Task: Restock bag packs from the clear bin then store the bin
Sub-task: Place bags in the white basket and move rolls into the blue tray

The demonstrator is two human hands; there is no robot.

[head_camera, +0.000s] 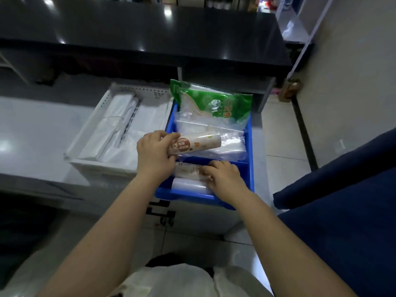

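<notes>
A blue bin sits in front of me, split by a divider into a far and a near compartment. My left hand grips a roll of bags with a brown and white label, held over the far compartment. In the near compartment lie two more rolls, a labelled one and a plain white one. My right hand rests on them with its fingers closed on their right ends. Clear bag packs and a green printed pack fill the far compartment.
A white perforated tray with flat white plastic bags stands to the left of the blue bin. A black counter runs across above. A dark blue cushioned seat is at the right. Tiled floor shows below.
</notes>
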